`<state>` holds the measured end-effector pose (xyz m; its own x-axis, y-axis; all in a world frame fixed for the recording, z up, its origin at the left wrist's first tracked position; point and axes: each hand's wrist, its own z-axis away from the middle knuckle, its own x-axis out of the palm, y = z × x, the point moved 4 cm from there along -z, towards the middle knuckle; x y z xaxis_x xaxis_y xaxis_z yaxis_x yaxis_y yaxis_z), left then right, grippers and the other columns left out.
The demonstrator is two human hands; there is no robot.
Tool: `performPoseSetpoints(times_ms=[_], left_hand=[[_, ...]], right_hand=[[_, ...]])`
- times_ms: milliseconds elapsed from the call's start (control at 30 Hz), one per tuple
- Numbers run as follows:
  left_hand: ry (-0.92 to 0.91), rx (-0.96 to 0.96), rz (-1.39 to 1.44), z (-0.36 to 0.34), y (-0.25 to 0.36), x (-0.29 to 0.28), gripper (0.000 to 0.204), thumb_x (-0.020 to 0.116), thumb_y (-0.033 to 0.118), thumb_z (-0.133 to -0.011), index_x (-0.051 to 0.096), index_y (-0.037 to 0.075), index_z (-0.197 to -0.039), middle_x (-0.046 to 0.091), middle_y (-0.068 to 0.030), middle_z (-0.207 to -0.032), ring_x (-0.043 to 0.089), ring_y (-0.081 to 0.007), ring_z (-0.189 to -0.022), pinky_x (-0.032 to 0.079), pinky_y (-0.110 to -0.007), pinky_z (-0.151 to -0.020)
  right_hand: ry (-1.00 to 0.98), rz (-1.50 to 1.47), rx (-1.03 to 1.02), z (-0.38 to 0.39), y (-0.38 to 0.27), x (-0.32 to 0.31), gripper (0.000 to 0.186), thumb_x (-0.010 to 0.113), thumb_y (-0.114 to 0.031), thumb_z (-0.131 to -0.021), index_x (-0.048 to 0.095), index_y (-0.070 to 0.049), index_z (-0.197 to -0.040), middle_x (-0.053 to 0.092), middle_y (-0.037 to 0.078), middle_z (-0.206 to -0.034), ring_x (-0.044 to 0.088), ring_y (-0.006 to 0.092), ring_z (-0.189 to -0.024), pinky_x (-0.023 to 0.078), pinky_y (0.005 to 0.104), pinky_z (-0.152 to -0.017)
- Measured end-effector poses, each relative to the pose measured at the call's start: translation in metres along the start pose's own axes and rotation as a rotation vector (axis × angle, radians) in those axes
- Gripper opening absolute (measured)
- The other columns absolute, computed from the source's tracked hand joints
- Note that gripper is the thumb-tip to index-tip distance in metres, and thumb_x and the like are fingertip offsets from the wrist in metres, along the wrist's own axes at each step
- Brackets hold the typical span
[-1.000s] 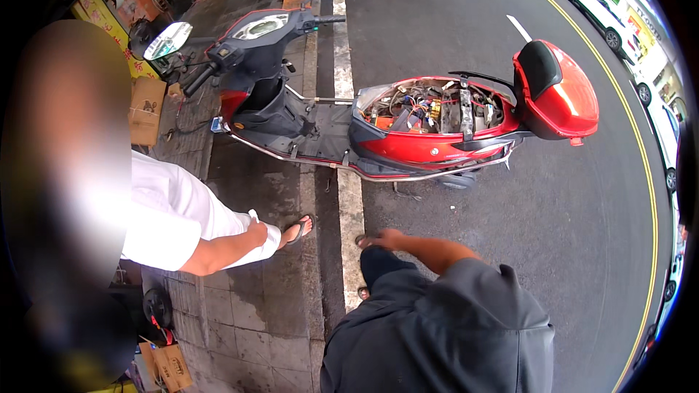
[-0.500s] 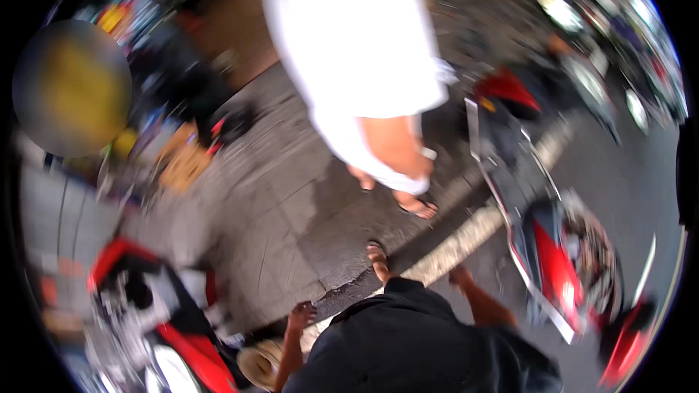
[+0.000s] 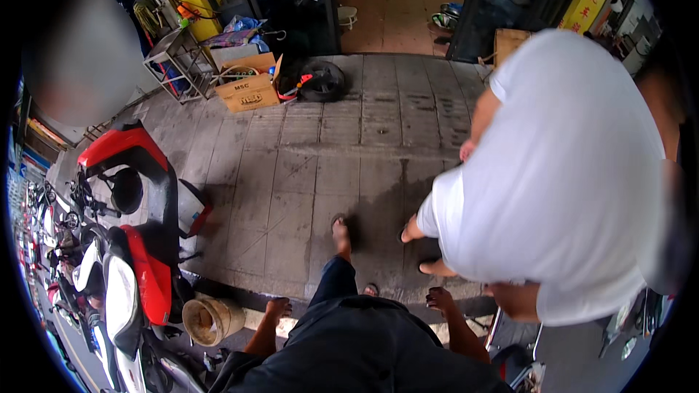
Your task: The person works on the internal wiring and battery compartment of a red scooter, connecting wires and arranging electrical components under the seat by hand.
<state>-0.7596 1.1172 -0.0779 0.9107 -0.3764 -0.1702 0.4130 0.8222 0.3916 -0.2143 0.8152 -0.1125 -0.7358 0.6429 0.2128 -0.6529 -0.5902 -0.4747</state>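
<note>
I stand on a grey paved walkway (image 3: 320,153) in a dark shirt and dark trousers. My left hand (image 3: 279,308) hangs at my side, holding nothing, fingers loose, just right of a tan bucket (image 3: 211,320). On the other side my right hand (image 3: 439,297) hangs down with fingers curled and nothing in it. It is close to the sandalled foot (image 3: 437,268) of a person in a white shirt (image 3: 568,175) who bends over at my right. My own sandalled foot (image 3: 340,231) is stepped forward.
A red and white scooter (image 3: 145,247) is parked at my left, with more bikes behind it. Part of another scooter (image 3: 510,360) shows at bottom right. By the shop entrance lie a cardboard box (image 3: 251,87), a black tyre (image 3: 320,80) and a metal rack (image 3: 175,65).
The view has swung from the road and the opened red scooter round to the pavement and shopfront. The person in white is now at my right; my arms hang lower.
</note>
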Motion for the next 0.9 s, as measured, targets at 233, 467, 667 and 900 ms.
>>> performPoseSetpoints(times_ms=[233, 467, 667, 900], left_hand=[[-0.128, -0.015, -0.064, -0.103, 0.188, 0.037, 0.025, 0.059, 0.027, -0.090, 0.061, 0.013, -0.109, 0.067, -0.0092, -0.087, 0.065, -0.0237, -0.073, 0.051, -0.038, -0.061], [-0.227, 0.259, -0.305, -0.216, 0.531, 0.123, 0.024, 0.057, 0.017, -0.087, 0.063, 0.005, -0.106, 0.065, -0.0098, -0.082, 0.062, -0.0176, -0.063, 0.047, -0.030, -0.050], [-0.202, 0.640, -0.377, -0.215, 0.788, 0.176, 0.022, 0.058, 0.015, -0.086, 0.062, 0.007, -0.106, 0.067, -0.0093, -0.085, 0.064, -0.0179, -0.065, 0.049, -0.027, -0.051], [-0.420, 0.684, -0.744, -0.280, 0.852, 0.330, 0.024, 0.055, 0.016, -0.082, 0.069, 0.003, -0.096, 0.069, -0.0077, -0.079, 0.064, -0.0165, -0.066, 0.050, -0.029, -0.056]], right_hand=[[0.007, 0.433, -0.215, -0.132, -0.149, 0.117, 0.021, 0.064, -0.023, -0.087, 0.062, -0.004, -0.093, 0.064, 0.005, -0.073, 0.061, 0.0160, -0.064, 0.050, 0.0305, -0.055], [0.477, 1.081, -0.978, -0.231, -0.270, 0.064, 0.024, 0.063, -0.027, -0.080, 0.063, -0.003, -0.076, 0.060, 0.008, -0.066, 0.063, 0.0235, -0.066, 0.048, 0.0372, -0.056], [0.541, 0.130, -0.375, -0.229, -0.431, 0.114, 0.031, 0.063, -0.032, -0.086, 0.068, -0.004, -0.076, 0.065, 0.007, -0.061, 0.060, 0.0166, -0.048, 0.045, 0.0311, -0.042], [0.343, 0.177, 0.029, -0.360, -0.365, 0.006, 0.036, 0.053, -0.040, -0.092, 0.063, -0.006, -0.102, 0.067, 0.009, -0.079, 0.065, 0.0192, -0.065, 0.051, 0.0360, -0.052]])
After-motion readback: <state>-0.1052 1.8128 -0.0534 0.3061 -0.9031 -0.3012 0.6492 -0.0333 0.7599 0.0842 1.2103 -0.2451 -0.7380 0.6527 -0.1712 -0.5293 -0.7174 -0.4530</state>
